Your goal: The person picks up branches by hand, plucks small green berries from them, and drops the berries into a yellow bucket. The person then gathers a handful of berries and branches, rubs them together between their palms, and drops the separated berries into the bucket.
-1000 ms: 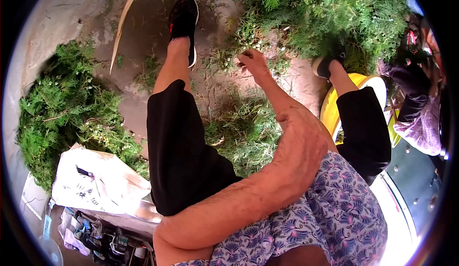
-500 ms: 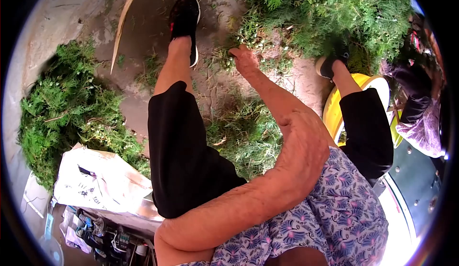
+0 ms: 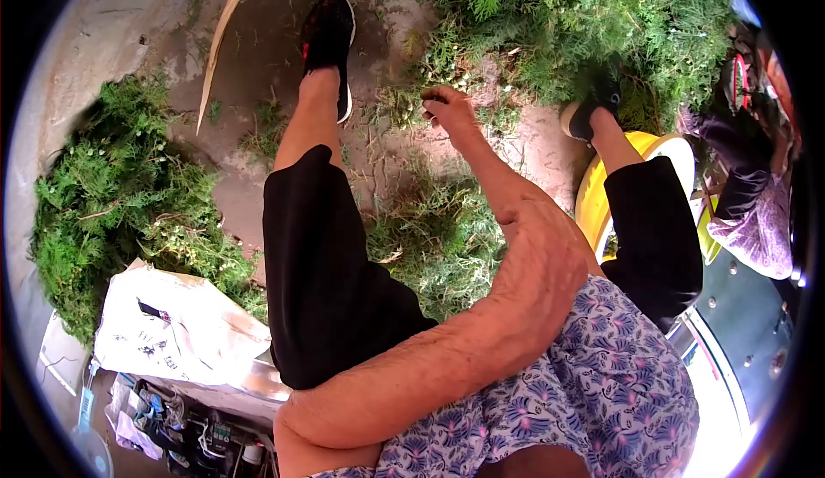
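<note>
**A:** While the left hand (image 3: 546,254) rests against the other arm, fingers unreadable, how much looks done?

**B:** Little, I'd judge: one loose patch (image 3: 438,242) between the legs. Beyond it, the right hand (image 3: 447,107), fingertips bunched, hangs over strewn greens (image 3: 400,104).

**A:** And left?

**B:** Two big heaps: left heap (image 3: 112,186), far heap (image 3: 584,22).

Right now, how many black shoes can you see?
2: one shoe on bare ground at top centre; the other shoe to its right, partly hidden among green cuttings.
</note>
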A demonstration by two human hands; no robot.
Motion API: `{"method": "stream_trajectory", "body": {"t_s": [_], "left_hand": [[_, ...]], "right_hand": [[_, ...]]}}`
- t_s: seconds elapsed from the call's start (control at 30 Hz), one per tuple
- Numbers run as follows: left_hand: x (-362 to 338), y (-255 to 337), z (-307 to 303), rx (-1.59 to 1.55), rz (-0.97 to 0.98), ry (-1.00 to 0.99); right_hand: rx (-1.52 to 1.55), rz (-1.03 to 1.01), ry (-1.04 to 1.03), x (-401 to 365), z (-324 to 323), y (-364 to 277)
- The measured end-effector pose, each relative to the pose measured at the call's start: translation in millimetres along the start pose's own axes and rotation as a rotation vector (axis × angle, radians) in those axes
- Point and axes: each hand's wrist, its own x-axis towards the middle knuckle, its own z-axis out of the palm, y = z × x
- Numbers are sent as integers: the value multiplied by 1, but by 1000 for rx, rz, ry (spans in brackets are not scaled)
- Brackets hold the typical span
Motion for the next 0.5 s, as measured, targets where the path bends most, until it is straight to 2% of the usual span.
{"method": "stream_trajectory", "body": {"t_s": [0.07, 0.1, 0.17, 0.23, 0.3, 0.43, 0.5], "left_hand": [[-2, -3, -2, -2, 6, 17], [-2, -4, -3, -5, 11, 37], [-3, -5, -5, -26, 4, 46], [-3, -5, -5, -44, -4, 56], [-2, -3, -6, -10, -5, 4], [-2, -3, -1, 9, -6, -17], [-3, -3, 2, 70, -62, 105]], "right_hand": [[-644, -120, 106, 4, 6, -1], [-644, -117, 105, 7, 8, 1], [-945, -264, 330, 11, 10, 7], [-899, -331, 401, 13, 10, 15], [-867, -537, 261, 15, 11, 23], [-983, -461, 188, 13, 28, 30], [-1051, -398, 173, 15, 30, 31]]}}
